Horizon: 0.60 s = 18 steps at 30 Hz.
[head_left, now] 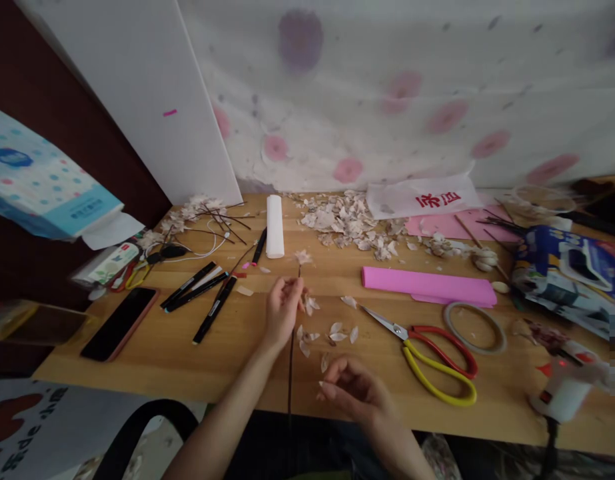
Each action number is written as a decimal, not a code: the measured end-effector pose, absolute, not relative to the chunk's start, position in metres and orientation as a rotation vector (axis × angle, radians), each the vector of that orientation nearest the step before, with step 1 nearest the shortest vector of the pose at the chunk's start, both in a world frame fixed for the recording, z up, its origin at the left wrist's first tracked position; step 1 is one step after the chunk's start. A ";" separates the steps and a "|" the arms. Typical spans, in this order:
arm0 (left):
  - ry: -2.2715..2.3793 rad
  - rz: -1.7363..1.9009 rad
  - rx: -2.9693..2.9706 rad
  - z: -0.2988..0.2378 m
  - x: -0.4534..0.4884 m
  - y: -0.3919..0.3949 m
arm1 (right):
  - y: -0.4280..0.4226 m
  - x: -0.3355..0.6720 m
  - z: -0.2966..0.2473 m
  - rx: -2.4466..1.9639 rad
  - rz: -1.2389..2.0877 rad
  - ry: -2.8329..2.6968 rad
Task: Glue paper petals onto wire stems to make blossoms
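My left hand [282, 308] is pinched around a thin dark wire stem [290, 373] that runs down past the table's front edge; a small pale paper flower [302, 257] sits at its top. My right hand [354, 390] hovers low near the front edge, fingers loosely curled, and I cannot make out anything in them. Loose pale petals [332, 331] lie on the wooden table [157, 347] between the two hands.
Scissors [427, 353] with red and yellow handles lie right of the petals, next to a tape ring [474, 327] and pink folded paper [427, 285]. A glue gun [562, 393] stands far right. Black pens [207, 297], a phone [120, 323] and a white roll [274, 225] lie left. A petal heap [352, 223] lies behind.
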State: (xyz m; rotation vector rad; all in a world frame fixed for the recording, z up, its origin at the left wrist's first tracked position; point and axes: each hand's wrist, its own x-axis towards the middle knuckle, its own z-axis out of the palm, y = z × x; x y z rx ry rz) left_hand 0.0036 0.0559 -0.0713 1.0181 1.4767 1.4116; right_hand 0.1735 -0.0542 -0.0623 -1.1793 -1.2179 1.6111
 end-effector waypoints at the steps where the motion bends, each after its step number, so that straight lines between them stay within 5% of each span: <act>1: 1.490 1.411 1.023 -0.069 -0.001 0.063 | -0.054 0.167 -0.064 -1.154 1.698 -1.157; 9: 1.544 1.292 1.003 -0.074 -0.050 0.115 | -0.003 0.158 -0.062 -1.159 1.458 -1.052; 18: 1.322 1.336 0.853 -0.063 -0.025 0.054 | -0.024 0.228 -0.040 -1.283 1.351 -0.929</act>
